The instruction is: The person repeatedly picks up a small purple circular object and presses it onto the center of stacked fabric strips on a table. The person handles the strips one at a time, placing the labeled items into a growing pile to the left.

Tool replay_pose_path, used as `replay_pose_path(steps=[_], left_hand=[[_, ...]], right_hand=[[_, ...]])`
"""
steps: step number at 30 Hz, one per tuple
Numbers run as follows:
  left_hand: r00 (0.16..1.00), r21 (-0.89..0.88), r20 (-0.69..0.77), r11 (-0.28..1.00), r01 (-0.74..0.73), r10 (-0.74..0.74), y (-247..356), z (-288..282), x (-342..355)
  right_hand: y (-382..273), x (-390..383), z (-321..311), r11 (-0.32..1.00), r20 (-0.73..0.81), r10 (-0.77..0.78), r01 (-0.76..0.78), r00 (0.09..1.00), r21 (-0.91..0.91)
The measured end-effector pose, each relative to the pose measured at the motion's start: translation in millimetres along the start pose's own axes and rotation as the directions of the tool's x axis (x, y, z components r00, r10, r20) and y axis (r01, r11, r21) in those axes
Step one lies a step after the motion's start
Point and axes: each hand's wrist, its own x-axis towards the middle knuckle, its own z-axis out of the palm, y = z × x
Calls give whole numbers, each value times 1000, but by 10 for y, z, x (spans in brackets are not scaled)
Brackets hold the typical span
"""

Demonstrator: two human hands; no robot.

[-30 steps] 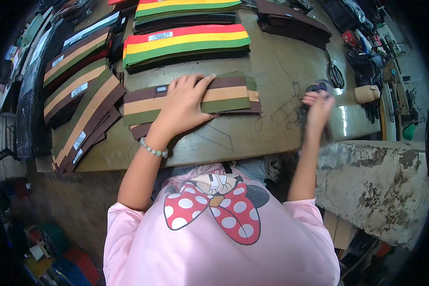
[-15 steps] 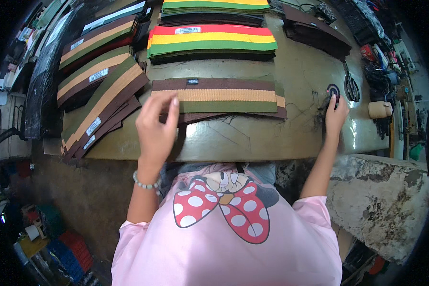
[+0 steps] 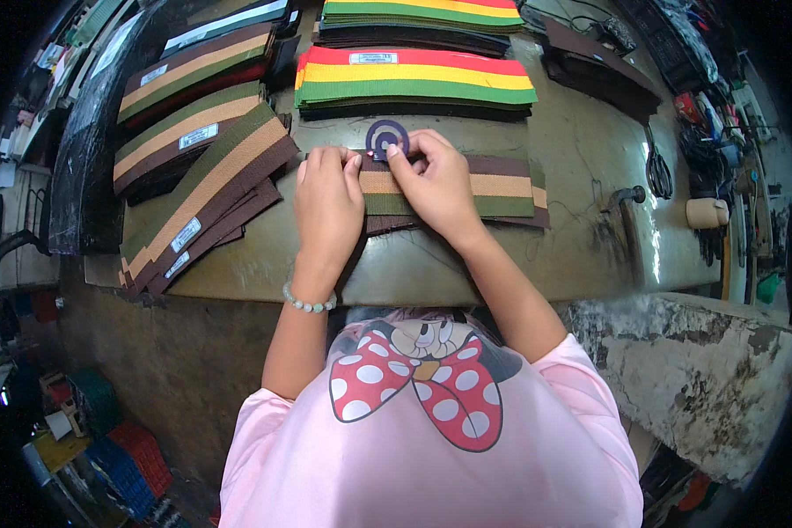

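Observation:
A striped webbing strip in brown, tan and green lies on top of similar pieces on the table before me. My left hand is over its left end, fingers bent and thumb drawn in against them; whatever they pinch is hidden. My right hand grips a small round purple object with concentric rings between thumb and fingers, at the strip's upper edge. Its kind I cannot tell; it looks like a small tape roll. The hands are close together, with the strip's middle showing between them.
Red, yellow and green strips are stacked beyond my hands. Brown, tan and green strips fan out at left, with labels. Dark strips lie at far right. A hammer-shaped metal piece and a thread cone are along the right side.
My right hand has come from the table's right side to the strip, bringing the round purple object. My left hand has lowered onto the strip's left end. The view has shifted slightly.

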Motion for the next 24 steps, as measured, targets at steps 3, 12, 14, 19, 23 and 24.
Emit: replay_pose_path(steps=[3, 12, 14, 19, 23, 24], left_hand=[[999, -40, -34, 999, -9, 7, -48, 24, -21], [998, -93, -66, 996, 2, -8, -52, 29, -30], [998, -125, -57, 992, 7, -14, -30, 4, -53], [981, -160, -28, 968, -192, 190, 171, -53, -384], [868, -252, 130, 863, -438, 479, 362, 57, -823], [843, -230, 184, 855, -464, 506, 385, 101, -897]], right_hand=[[67, -32, -32, 999, -22, 34, -34, 999, 12], [107, 3, -98, 999, -45, -11, 13, 999, 43], [118, 18, -209, 999, -86, -15, 12, 996, -43], [168, 12, -279, 999, -48, -17, 16, 999, -35], [227, -10, -244, 999, -12, -12, 12, 1000, -49], [236, -16, -238, 997, -18, -62, 61, 998, -49]])
